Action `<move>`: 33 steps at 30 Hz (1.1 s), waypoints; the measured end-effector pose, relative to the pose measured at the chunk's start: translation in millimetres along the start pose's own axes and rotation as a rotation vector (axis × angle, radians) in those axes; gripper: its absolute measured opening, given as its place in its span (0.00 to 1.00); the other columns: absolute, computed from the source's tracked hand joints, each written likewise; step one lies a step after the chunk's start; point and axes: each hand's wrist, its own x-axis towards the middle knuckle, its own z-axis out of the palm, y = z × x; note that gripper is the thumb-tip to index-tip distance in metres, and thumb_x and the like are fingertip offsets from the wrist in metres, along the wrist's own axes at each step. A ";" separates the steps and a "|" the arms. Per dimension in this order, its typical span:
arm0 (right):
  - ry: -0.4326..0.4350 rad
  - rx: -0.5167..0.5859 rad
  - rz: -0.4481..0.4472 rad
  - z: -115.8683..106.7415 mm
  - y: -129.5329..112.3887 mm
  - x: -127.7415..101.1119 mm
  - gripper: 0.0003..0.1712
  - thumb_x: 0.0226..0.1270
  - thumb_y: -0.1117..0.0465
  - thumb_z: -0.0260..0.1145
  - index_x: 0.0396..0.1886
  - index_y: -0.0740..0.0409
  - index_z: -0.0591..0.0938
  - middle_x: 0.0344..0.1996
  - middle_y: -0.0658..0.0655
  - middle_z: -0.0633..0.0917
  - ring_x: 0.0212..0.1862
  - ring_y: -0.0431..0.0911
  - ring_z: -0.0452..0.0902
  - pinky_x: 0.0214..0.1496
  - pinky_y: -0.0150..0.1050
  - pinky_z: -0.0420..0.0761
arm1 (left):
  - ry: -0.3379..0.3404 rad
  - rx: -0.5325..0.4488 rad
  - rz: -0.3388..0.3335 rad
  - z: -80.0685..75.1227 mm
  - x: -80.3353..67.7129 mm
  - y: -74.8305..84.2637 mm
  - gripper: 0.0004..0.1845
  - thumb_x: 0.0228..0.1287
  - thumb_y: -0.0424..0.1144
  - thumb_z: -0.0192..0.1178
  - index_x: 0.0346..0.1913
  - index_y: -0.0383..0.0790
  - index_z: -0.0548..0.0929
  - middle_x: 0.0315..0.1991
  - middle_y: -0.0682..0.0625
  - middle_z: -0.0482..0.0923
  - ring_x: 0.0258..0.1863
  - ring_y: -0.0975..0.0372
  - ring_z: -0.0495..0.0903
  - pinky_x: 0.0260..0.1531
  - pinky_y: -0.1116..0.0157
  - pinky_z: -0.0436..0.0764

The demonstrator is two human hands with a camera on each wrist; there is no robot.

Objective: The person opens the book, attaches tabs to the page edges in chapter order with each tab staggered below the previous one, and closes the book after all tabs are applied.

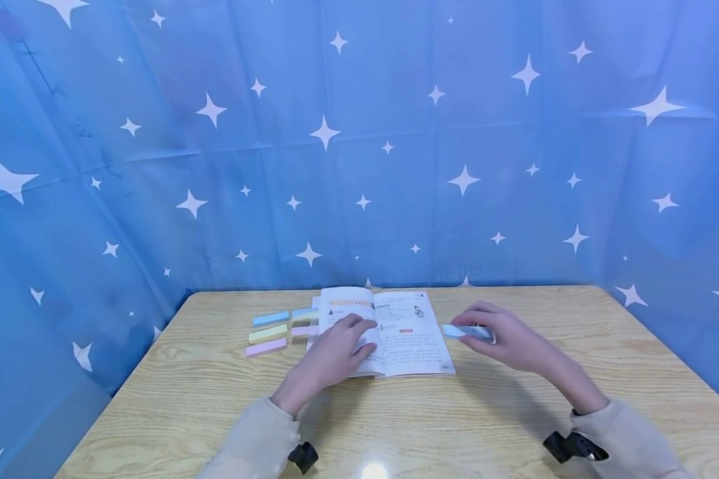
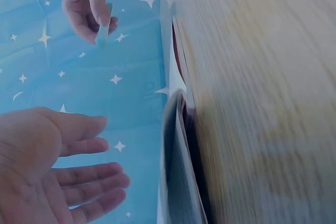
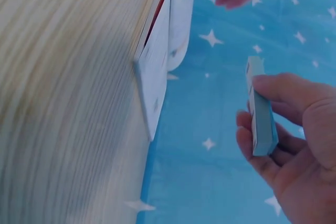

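Observation:
An open book (image 1: 419,352) with printed text lies on the table. Over its left page hovers my left hand (image 1: 343,346), fingers loosely extended and holding nothing; the left wrist view shows its palm (image 2: 26,177) apart from the pages. Just past the book's right edge, my right hand (image 1: 509,336) pinches a slim light-blue bar-shaped pad (image 3: 261,116) between thumb and fingers, raised above the table. Left of the book lie a blue strip-shaped pad (image 1: 271,319), a yellow one (image 1: 268,333) and a pink one (image 1: 266,348).
Beside the book's left edge are a blue and yellow strip (image 1: 304,313) and a pinkish strip (image 1: 303,330). The wooden table (image 1: 419,426) runs back to a blue curtain (image 1: 395,166) with white stars. Both sleeves carry black wrist devices (image 1: 575,446).

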 end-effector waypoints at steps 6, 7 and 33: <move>0.055 0.053 -0.062 2.6 -16.7 7.0 0.14 0.63 0.70 0.72 0.48 0.55 0.87 0.43 0.48 0.84 0.33 0.33 0.72 0.26 0.30 0.74 | 0.026 -0.043 0.070 -2.8 -1.5 13.8 0.22 0.77 0.45 0.56 0.67 0.40 0.76 0.59 0.45 0.77 0.55 0.56 0.80 0.52 0.56 0.81; 0.054 0.059 -0.066 3.0 -19.7 8.1 0.14 0.64 0.70 0.72 0.48 0.55 0.87 0.43 0.48 0.84 0.33 0.33 0.72 0.25 0.30 0.74 | 0.031 -0.048 0.079 -3.5 -1.8 16.6 0.22 0.77 0.46 0.56 0.67 0.40 0.76 0.59 0.45 0.77 0.54 0.56 0.80 0.50 0.57 0.82; 0.023 0.145 -0.180 16.5 -67.5 35.9 0.15 0.63 0.67 0.74 0.50 0.56 0.87 0.45 0.48 0.84 0.38 0.35 0.78 0.32 0.29 0.78 | 0.290 -0.170 0.286 -4.0 -4.4 43.1 0.13 0.70 0.38 0.66 0.53 0.37 0.82 0.43 0.50 0.76 0.25 0.68 0.71 0.26 0.78 0.71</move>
